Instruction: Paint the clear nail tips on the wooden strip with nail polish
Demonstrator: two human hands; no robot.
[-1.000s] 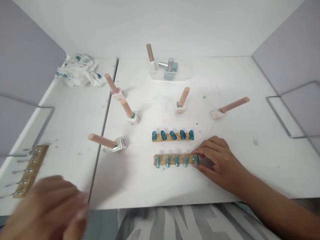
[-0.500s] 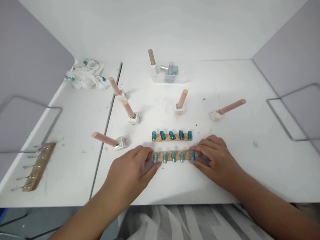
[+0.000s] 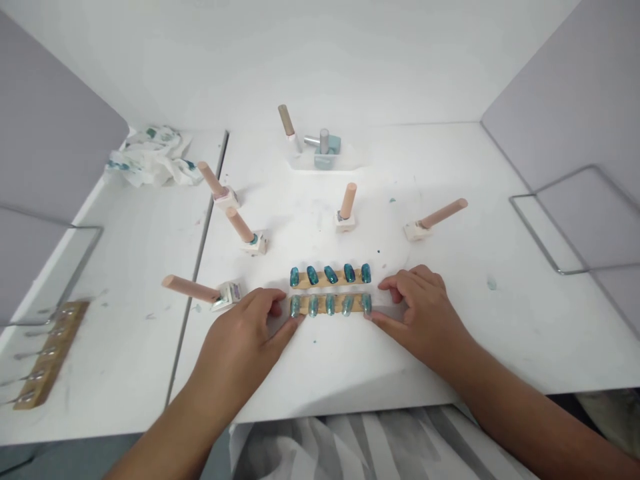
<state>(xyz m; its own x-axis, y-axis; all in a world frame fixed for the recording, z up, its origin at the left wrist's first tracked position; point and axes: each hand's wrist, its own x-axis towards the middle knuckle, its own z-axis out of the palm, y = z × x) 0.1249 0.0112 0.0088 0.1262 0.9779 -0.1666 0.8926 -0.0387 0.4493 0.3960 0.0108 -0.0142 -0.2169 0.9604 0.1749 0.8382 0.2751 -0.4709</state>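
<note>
Two wooden strips carrying teal glittery nail tips lie side by side on the white table (image 3: 450,360). The far strip (image 3: 330,275) lies untouched. The near strip (image 3: 330,305) is held at both ends: my left hand (image 3: 245,343) pinches its left end and my right hand (image 3: 425,317) pinches its right end. Both hands rest low on the table, fingers curled toward the strip.
Several small nail polish bottles with long wooden caps (image 3: 240,230) stand or lie around, one lying at the left (image 3: 197,291) and one at the right (image 3: 435,219). A white tray (image 3: 345,160) with more bottles is at the back. A crumpled stained tissue (image 3: 147,157) and a wooden strip with metal pins (image 3: 47,353) are at the left.
My left hand came in from the lower left and took the near strip's left end. Both hands then slid the near strip up closer to the far strip.
</note>
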